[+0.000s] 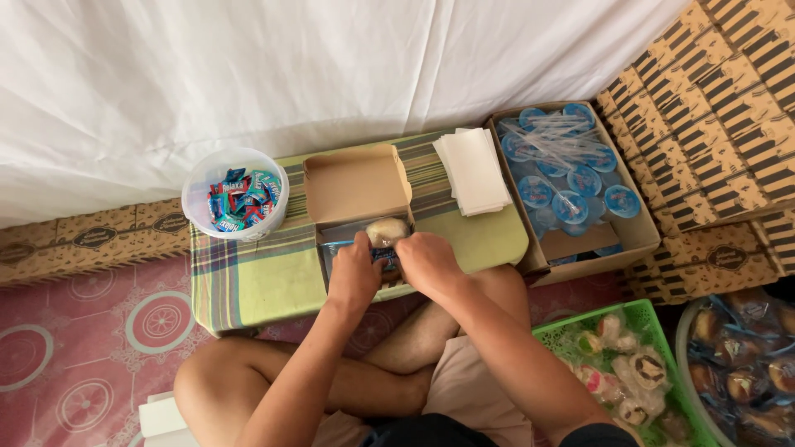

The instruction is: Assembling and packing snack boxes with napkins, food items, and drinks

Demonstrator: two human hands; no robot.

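1. While the person sits cross-legged on the floor, both hands meet over the open cardboard box [358, 186] on the low bench [248, 277], near the middle of the view.
2. Left hand [354, 269]: its fingers are curled down onto a blue-wrapped item [386, 257] inside the box; how tightly they grip cannot be told.
3. Right hand [428, 261]: its fingers are bent over the same blue wrapper, touching it from 3 o'clock; the grip itself is hidden.
4. Just beyond the fingertips at 12 o'clock lies a round pale bun [387, 231] in clear wrap, inside the box.
5. The box is plain brown, its lid standing open at 12 o'clock.
6. At 10 o'clock stands a clear tub of wrapped sweets [236, 199]; at 1 o'clock lies a stack of white paper sheets [472, 172].
7. Farther at 2 o'clock, a carton holds blue-lidded cups and clear straws [567, 165].
8. At 4 o'clock, a green basket [580, 331] holds wrapped snacks.
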